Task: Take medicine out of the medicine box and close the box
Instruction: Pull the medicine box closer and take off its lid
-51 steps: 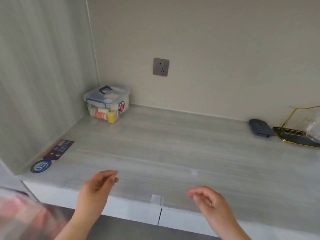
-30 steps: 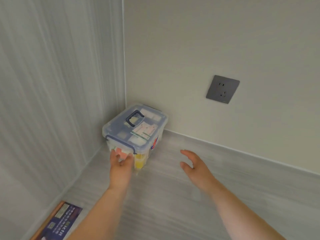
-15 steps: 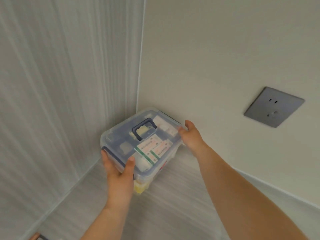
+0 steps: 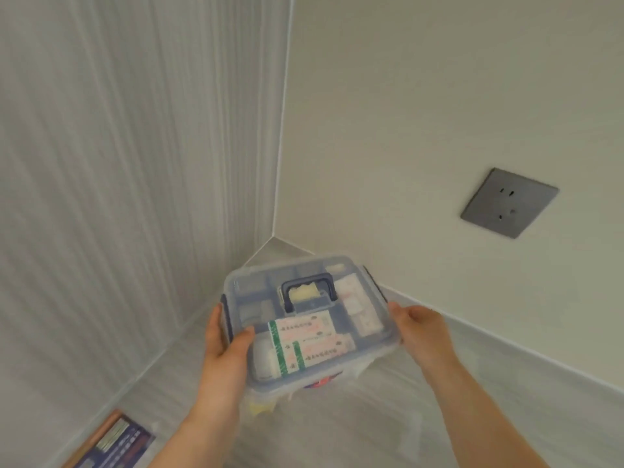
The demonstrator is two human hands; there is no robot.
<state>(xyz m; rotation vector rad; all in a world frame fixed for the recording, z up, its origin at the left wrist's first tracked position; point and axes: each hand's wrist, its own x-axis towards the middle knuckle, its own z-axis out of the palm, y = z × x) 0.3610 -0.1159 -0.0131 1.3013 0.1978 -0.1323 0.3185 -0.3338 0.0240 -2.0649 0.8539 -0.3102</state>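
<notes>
The medicine box (image 4: 260, 298) is a clear plastic case with a dark blue handle (image 4: 309, 292) folded flat on its closed lid. Through the lid I see white packets with green stripes (image 4: 304, 342) and other small packs. My left hand (image 4: 226, 346) grips the box's left end over the blue side latch, thumb on the lid. My right hand (image 4: 418, 329) holds the right end. The box is held between both hands, out from the corner and above the shelf surface.
A grey wood-grain shelf surface (image 4: 371, 427) runs below, closed in by a side panel on the left and a beige back wall. A grey wall socket (image 4: 510, 202) sits at the right. A blue and orange card (image 4: 111, 444) lies at the lower left.
Both hands reached to the box in the corner, took hold of its two ends, and have drawn it out toward me, turning it so its long side faces me.
</notes>
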